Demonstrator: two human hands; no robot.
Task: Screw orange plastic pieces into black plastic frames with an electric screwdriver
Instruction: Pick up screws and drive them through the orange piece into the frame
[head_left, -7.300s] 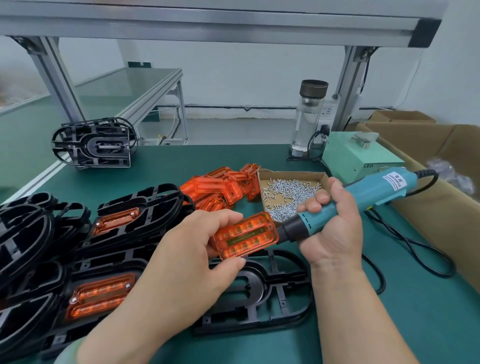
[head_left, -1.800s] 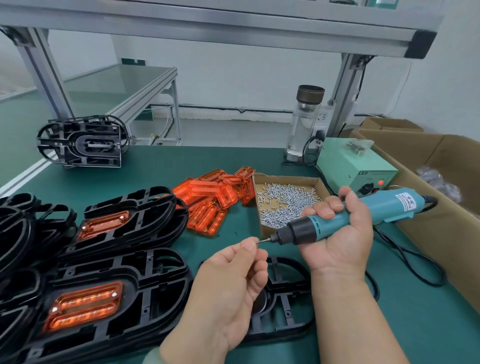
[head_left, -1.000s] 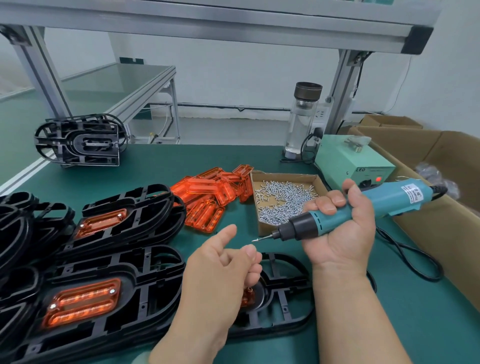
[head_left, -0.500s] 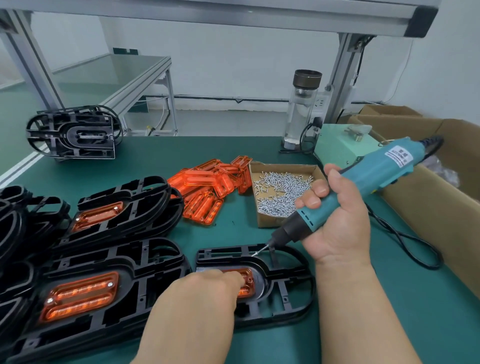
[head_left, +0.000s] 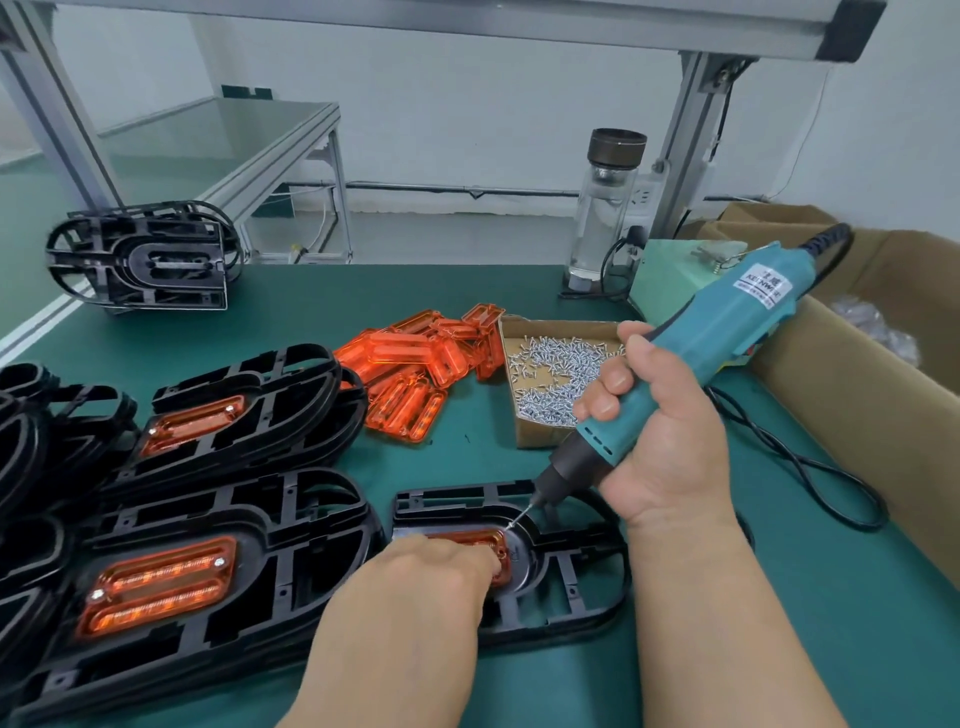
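**Item:** orange piece, seated in the middle recess of the black frame. The frame lies flat on the green surface, nearest you.

**Left hand**: fingers bent down over the piece's right end, holding it in place. The fingertips are partly hidden.

**Right hand**: fingers wrapped round the electric screwdriver. You hold it tilted, with the bit tip at the piece's upper right corner, just beside your left fingertips. Whether a screw sits on the bit is too small to tell.

**Stock:** box of screws, heap of loose orange pieces, finished frames at left.

**Hazards, as judged:**
1. The tilted bit could send the screw in crooked, or ride out of the head and score the orange plastic.
2. With the bit this near your left fingertips, a slip would land on them.
3. If your left hand eases, the piece may shift off its hole.
4. Driving too long could crack the plastic.
5. The cable trailing at right may tug the tool off line.
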